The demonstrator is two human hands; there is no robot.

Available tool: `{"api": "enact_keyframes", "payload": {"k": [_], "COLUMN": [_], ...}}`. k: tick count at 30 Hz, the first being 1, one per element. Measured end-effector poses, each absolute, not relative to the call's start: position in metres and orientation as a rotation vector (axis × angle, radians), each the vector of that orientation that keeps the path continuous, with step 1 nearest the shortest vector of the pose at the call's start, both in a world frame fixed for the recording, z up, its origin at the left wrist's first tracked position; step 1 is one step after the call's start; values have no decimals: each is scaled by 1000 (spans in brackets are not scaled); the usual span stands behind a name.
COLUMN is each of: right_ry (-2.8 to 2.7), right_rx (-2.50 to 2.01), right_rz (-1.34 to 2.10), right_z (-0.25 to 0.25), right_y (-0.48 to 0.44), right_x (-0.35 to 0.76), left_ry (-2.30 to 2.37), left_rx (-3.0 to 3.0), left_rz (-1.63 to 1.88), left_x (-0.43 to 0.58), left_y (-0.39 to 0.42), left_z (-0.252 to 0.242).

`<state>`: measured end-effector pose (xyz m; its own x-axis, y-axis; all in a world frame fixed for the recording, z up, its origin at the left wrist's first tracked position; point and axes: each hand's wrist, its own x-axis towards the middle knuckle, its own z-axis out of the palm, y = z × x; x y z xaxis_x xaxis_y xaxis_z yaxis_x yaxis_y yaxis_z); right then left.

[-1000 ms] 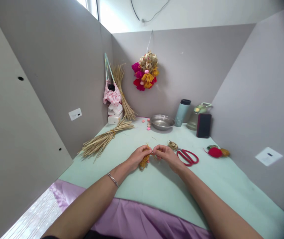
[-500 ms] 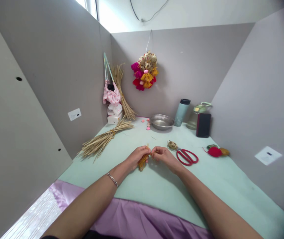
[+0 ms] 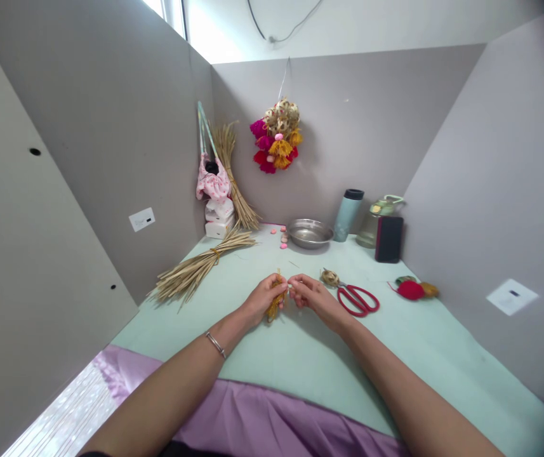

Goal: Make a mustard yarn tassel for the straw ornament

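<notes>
My left hand [image 3: 264,298] is closed around a small bundle of mustard-yellow yarn [image 3: 273,310], whose looped ends hang below the fingers and a short tuft sticks up above. Right beside it, my right hand [image 3: 306,292] is pinched at the bundle's side; a bit of yarn seems to be between its fingertips, though it is too small to see clearly. To the right of my right hand lie red-handled scissors [image 3: 358,300], with a small woven straw ball [image 3: 330,277] by their blades.
A bundle of straw [image 3: 200,266] lies at left. Toward the back are a metal bowl [image 3: 310,235], pink beads [image 3: 284,245], a blue tumbler [image 3: 348,216] and a black phone-like object [image 3: 389,240]. Red yarn [image 3: 411,290] sits at right. Tasselled ornaments [image 3: 278,136] hang on the wall.
Both hands have risen slightly. My right hand's fingers have shifted up a little beside the yarn bundle, and the hanging loops look more gathered.
</notes>
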<state>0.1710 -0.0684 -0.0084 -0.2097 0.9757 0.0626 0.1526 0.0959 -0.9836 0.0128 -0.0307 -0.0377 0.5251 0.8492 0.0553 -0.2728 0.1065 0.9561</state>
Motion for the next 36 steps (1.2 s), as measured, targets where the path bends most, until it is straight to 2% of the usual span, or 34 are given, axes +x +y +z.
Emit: {"api": "enact_keyframes", "payload": {"k": [5,17,22,29,36], "right_ry": [-1558,-1998,-2075,-1910,-1838], "right_rx": [-1194,-1357,-1521,-1688,-1389], "right_rz": [1112,455,325,404,799], "right_z": [-10,-12,-19,-23,-6], "right_y": [-65,-74,-74,-61,-64], "right_x": [173,169,167,191,178], "left_ry": [630,710,702,683,664], "left_rx": [1199,1166,1166,1168,1182], "left_rz": [910,920,938,945,922], "left_x": [13,12,11,11,13], "left_y": [-31,-28,-27,-25,-29], "left_z": [-38,-42,-43,-42,-40]}}
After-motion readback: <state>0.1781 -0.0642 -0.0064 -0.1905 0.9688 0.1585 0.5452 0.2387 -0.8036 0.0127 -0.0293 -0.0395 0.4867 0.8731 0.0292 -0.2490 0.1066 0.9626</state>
